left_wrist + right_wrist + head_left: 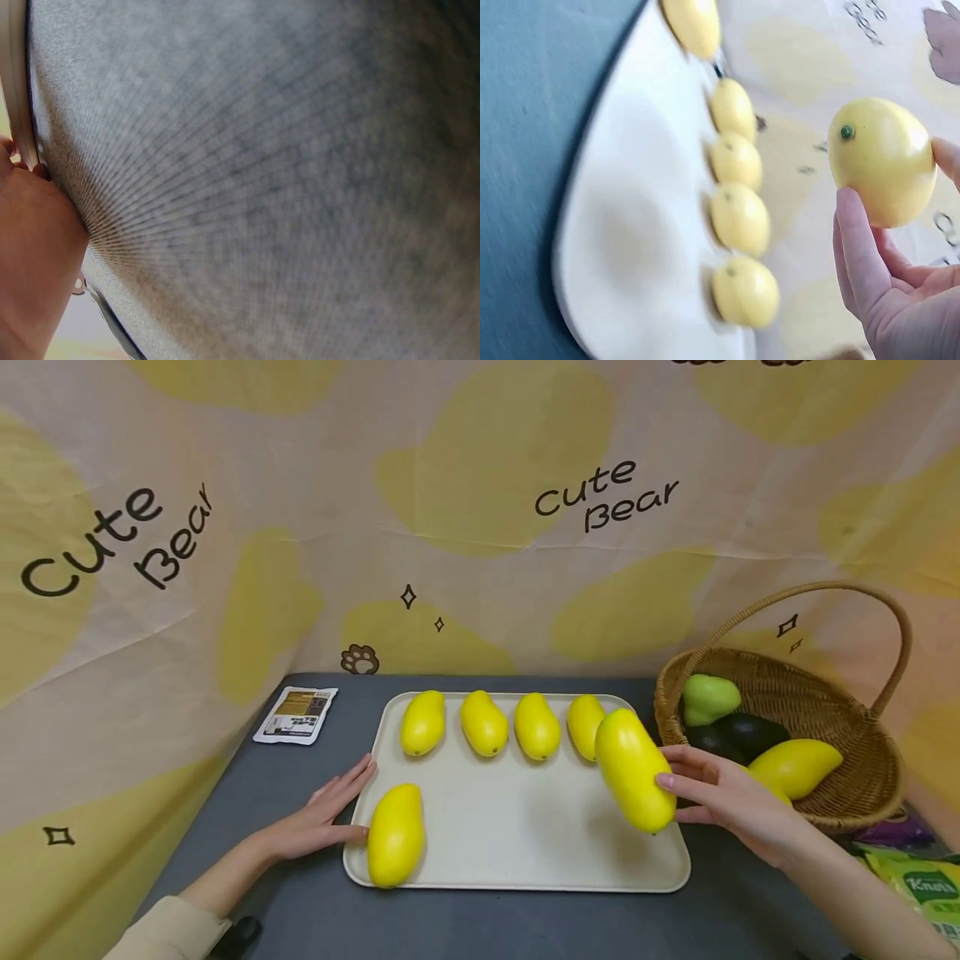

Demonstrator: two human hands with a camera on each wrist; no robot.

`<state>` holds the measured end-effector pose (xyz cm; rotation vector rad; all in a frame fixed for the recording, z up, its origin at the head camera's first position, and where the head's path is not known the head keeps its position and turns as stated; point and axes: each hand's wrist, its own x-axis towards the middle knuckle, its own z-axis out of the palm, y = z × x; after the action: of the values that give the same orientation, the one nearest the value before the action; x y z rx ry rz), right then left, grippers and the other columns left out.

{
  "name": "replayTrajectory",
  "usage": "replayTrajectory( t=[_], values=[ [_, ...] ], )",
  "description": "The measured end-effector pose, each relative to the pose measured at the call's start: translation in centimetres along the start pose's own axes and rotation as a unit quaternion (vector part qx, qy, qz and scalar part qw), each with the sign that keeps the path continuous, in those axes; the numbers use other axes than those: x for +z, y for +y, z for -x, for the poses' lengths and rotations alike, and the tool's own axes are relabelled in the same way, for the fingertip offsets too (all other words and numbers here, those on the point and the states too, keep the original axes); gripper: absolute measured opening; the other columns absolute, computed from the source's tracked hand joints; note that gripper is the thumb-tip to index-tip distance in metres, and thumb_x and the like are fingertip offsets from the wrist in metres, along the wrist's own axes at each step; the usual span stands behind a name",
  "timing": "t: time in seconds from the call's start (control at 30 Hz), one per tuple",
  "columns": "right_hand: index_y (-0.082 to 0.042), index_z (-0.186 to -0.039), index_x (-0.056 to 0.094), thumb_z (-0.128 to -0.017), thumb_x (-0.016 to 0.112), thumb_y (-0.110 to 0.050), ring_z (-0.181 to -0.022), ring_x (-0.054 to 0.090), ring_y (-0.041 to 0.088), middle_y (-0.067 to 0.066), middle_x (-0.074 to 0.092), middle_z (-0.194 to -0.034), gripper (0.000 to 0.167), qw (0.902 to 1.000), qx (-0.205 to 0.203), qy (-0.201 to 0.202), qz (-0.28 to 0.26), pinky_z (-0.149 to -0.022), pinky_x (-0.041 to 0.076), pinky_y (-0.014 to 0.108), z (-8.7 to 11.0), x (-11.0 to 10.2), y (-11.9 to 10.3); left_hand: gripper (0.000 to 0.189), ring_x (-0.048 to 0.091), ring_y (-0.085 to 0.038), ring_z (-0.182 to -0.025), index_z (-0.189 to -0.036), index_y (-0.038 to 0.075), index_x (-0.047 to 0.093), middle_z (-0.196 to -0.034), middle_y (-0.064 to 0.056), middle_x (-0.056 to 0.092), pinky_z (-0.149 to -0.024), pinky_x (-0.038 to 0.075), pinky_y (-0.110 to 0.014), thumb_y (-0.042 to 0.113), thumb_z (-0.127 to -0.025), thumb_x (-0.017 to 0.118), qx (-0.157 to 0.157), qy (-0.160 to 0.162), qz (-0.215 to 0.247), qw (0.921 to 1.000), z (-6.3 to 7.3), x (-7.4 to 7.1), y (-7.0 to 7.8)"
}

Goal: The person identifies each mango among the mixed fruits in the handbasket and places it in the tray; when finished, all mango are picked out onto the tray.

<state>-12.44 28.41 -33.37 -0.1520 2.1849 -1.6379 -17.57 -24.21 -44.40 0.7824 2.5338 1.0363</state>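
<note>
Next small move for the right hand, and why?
Probably lower the smooth, elongated yellow mango onto the bare front of the cream rectangular tray. The right hand holds it above the tray's right side; four similar yellow mangoes line the back, and the lone front-left yellow mango leaves space beside it.

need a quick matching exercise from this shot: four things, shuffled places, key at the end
Things
1. Wicker basket
2. White pouch
3. Row of four mangoes
4. Held mango

Places
A. Along the far edge of the tray
B. In the right grip
C. Right of the tray, with produce inside
D. Left of the tray, lying flat on the table

Pairs: 1-C, 2-D, 3-A, 4-B
</note>
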Motion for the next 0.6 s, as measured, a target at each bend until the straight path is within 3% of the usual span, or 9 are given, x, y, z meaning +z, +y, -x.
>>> replayTrajectory(
  t=[0.27,0.6],
  values=[
    [0.007,-0.142,0.033,-0.100,0.056,-0.031,-0.105,0.059,0.026,0.016,0.054,-0.123,0.061,0.9944,0.046,-0.076,-0.057,-0.087,0.054,0.045,-2.7,5.0,1.2,0.087,0.006,-0.044,-0.145,-0.156,0.005,0.014,-0.163,-0.014,0.003,-0.108,-0.001,-0.064,0.038,-0.091,0.063,-0.006,0.001,-0.003,1.0000,0.0,0.0,-0.4],
    [0.004,-0.137,0.042,-0.095,0.061,-0.036,-0.094,0.060,0.022,0.011,0.059,-0.113,0.060,0.9907,0.090,-0.070,-0.074,-0.081,0.056,0.041,-5.8,10.4,3.4,0.087,0.006,-0.042,-0.145,-0.156,0.006,0.014,-0.163,-0.012,0.003,-0.109,-0.001,-0.063,0.039,-0.091,0.062,-0.018,-0.001,0.001,0.9998,0.0,-0.1,-0.3]
  ],
)
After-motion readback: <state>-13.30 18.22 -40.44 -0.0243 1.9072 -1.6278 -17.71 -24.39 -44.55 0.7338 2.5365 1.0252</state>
